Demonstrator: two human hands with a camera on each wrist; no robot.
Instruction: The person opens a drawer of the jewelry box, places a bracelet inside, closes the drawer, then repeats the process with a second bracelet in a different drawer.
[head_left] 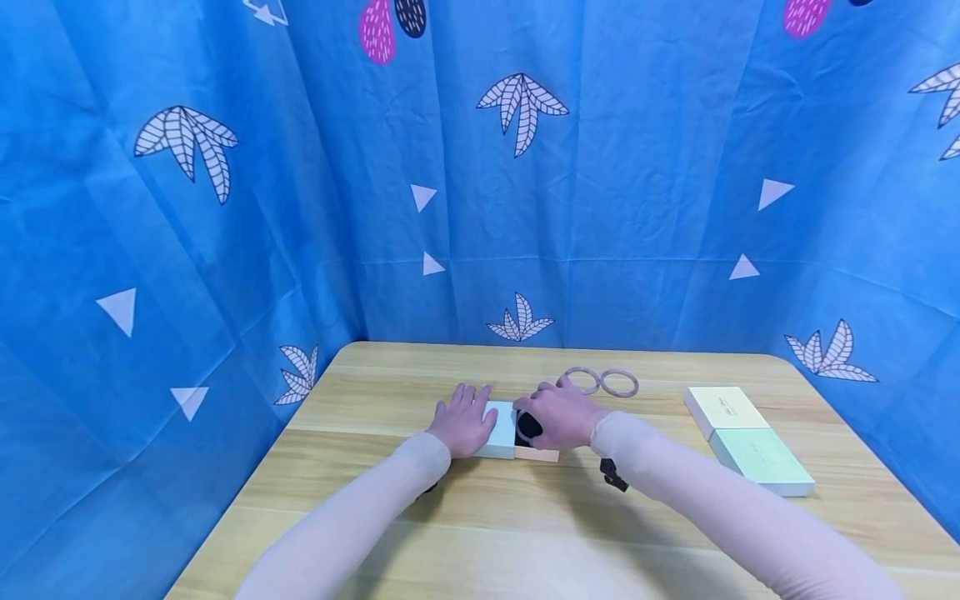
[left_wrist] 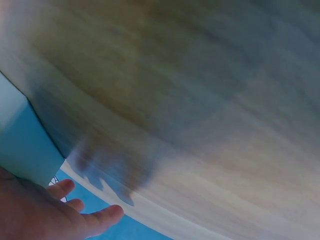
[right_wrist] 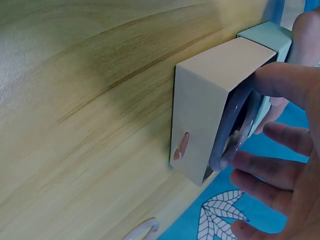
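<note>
Rings (head_left: 600,382), two; boxes (head_left: 746,437), two.

Out beyond the fingertips, two pale rings (head_left: 600,382) lie flat on the wooden table (head_left: 525,533), touching each other side by side. Well off to the right of the fingers sit two closed flat boxes, the cream box (head_left: 723,409) farther back and the mint green box (head_left: 761,461) nearer, edge to edge (each lid carries faint lettering, too small to read). Behind everything, past the fingers and round both sides, hangs the blue curtain (head_left: 645,217), printed with white leaves, white triangles and pink and dark ovals.
</note>
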